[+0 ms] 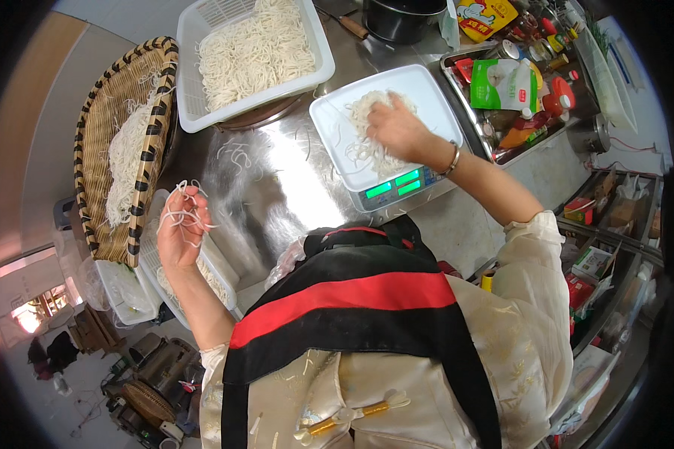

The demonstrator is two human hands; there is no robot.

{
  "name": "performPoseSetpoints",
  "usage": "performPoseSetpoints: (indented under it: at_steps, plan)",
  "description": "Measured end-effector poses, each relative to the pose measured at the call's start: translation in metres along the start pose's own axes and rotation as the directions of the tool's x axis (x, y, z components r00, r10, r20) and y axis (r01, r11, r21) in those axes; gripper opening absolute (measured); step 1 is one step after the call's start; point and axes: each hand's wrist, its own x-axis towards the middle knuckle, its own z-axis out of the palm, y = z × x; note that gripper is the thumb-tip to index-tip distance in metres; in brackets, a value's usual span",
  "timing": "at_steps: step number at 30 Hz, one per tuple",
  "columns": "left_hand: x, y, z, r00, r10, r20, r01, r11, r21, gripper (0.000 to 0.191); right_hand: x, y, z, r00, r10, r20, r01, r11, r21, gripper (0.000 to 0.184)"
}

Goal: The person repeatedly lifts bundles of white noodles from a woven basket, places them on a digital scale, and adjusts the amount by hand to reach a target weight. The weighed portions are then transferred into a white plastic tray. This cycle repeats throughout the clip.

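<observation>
My left hand is raised near the wicker basket, palm up, with a few white noodles draped over its curled fingers. My right hand reaches into a pile of white noodles on the white tray of a digital scale with lit green displays; its fingertips are partly buried in them. A white plastic basket full of noodles stands at the upper left of the scale. More noodles lie in the long wicker basket with a black-and-tan rim.
Loose noodle strands lie on the steel table. A black pot and a wooden-handled tool are at the back. On the right, a metal tray holds bottles, jars and packets. Another noodle-filled white basket sits low at the left.
</observation>
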Motion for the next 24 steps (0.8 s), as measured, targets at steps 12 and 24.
performPoseSetpoints:
  at_steps: [12, 24]
  plan:
    - [-0.004, -0.012, 0.008, 1.000, -0.020, -0.003, 0.020, 1.000, -0.020, 0.030, 0.002, -0.024, -0.035, 0.958, 0.021, -0.285, 0.054, 0.966, 0.254, 0.020]
    - [-0.006, -0.016, 0.007, 1.000, -0.021, -0.010, 0.021, 1.000, -0.019, 0.029, 0.016, -0.047, 0.015, 0.843, 0.214, -0.494, -0.108, 0.966, 0.235, 0.013]
